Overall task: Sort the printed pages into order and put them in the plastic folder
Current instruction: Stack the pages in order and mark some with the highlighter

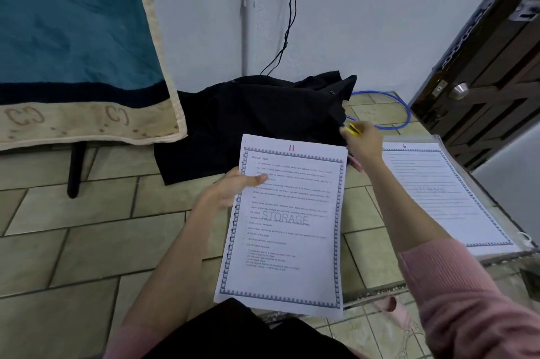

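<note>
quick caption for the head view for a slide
Left hand holds page 11; right hand holds a yellow marker beside page 6.

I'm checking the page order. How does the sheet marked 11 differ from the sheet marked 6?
The sheet marked 11 is held up by the left hand; the sheet marked 6 lies flat at the right, apparently under clear plastic. The first carries a red 11 at its top, the second a red 6. Both share a blue patterned border and printed text.
</note>
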Demonstrator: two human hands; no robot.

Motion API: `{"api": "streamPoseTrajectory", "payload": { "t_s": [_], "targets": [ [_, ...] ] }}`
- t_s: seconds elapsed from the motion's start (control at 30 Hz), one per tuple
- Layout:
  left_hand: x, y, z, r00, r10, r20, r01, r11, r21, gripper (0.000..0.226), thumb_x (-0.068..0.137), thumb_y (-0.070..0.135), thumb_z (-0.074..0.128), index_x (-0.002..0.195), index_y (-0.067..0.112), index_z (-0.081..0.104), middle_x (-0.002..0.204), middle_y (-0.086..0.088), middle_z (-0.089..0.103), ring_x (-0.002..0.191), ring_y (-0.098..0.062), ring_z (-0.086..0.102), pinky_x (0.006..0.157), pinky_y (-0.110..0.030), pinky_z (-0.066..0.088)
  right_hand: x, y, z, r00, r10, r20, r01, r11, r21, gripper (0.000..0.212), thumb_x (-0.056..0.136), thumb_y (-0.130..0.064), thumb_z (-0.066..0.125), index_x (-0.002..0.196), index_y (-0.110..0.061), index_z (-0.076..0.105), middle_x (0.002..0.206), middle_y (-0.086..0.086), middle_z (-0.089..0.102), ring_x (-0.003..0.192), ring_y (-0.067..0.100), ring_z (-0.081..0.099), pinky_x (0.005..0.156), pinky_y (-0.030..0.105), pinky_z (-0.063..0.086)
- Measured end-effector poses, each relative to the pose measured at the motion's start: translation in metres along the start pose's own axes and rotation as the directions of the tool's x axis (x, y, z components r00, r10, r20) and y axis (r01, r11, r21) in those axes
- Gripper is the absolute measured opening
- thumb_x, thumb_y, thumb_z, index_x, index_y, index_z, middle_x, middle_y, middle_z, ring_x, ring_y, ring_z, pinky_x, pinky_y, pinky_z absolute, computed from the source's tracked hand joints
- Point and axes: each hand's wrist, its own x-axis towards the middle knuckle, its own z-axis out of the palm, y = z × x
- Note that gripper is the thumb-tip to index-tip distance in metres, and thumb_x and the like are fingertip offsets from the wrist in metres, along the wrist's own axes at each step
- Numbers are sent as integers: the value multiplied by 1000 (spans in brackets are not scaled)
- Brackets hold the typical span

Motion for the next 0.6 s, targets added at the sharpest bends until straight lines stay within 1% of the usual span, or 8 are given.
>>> {"api": "streamPoseTrajectory", "payload": {
  "t_s": [0.07, 0.23, 0.33, 0.4, 0.43, 0.47, 0.53, 0.6],
  "targets": [
    [2, -1, -4, 1000, 0, -6, 0, 1000, -19, 21, 89, 10, 59, 109, 17, 62, 112, -6, 67, 103, -24, 65, 93, -47, 50, -7, 36, -4, 990, 126, -57, -131, 986, -101, 48, 77, -30, 73, 117, -11, 54, 117, 12, 61, 117, 32, 50, 97, 43, 41],
    [4, 3, -8, 1000, -15, -17, 15, 999, -33, 27, 89, 11, 60, 116, 12, 61, 119, -12, 65, 109, -30, 63, 96, -51, 47, -21, 76, 6, 997, 6, 80, 12, 977, -214, 50, 70, -26, 79, 113, -5, 66, 112, 14, 64, 109, 29, 60, 90, 38, 46],
    [3, 6, -9, 1000, -17, -10, 16, 999, -30, 37, 84, 14, 63, 121, 10, 59, 121, -15, 64, 109, -32, 62, 97, -53, 46, -28, 80, 10, 999, -2, 55, 17, 959, -284, 53, 78, -28, 74, 127, -15, 60, 123, 16, 52, 118, 34, 49, 101, 43, 39],
    [2, 8, -10, 999, -31, -10, 31, 999, -22, 53, 75, 19, 68, 125, 9, 56, 122, -16, 63, 110, -33, 62, 97, -55, 46, -40, 71, 6, 999, -42, -32, 27, 928, -372, 46, 86, -33, 64, 127, -14, 57, 125, 17, 49, 121, 36, 41, 99, 40, 33],
    [2, 11, -10, 1000, -30, -8, 30, 999, -11, 56, 72, 21, 68, 126, 9, 56, 123, -16, 63, 110, -32, 62, 97, -55, 45, -47, 66, 2, 996, -51, -73, 30, 964, -265, 43, 90, -36, 58, 124, -10, 57, 122, 17, 53, 119, 36, 43, 94, 35, 35],
    [2, 14, -10, 1000, -24, -2, 24, 1000, -2, 56, 72, 21, 68, 126, 9, 56, 123, -15, 63, 111, -32, 61, 97, -55, 45, -55, 61, -3, 998, -15, -55, 12, 999, -41, 46, 92, -43, 51, 122, -8, 58, 116, 14, 58, 113, 32, 51, 87, 27, 39],
    [4, 23, -7, 1000, -2, 10, 2, 1000, -14, 50, 77, 20, 65, 126, 11, 56, 123, -14, 63, 112, -32, 61, 96, -54, 47, -76, 45, -18, 961, 106, 254, -206, 889, 409, 70, 83, -71, 41, 126, -17, 55, 109, 4, 63, 92, 20, 61, 72, 25, 45],
    [10, 35, 1, 1000, 29, 8, -28, 999, -40, 39, 87, 15, 59, 126, 12, 55, 121, -12, 63, 110, -29, 61, 89, -48, 53, -93, 40, -40, 822, 58, 567, -354, 832, 427, 71, 72, -80, 41, 125, -34, 54, 111, -5, 66, 92, 17, 65, 76, 31, 51]
  ]
}}
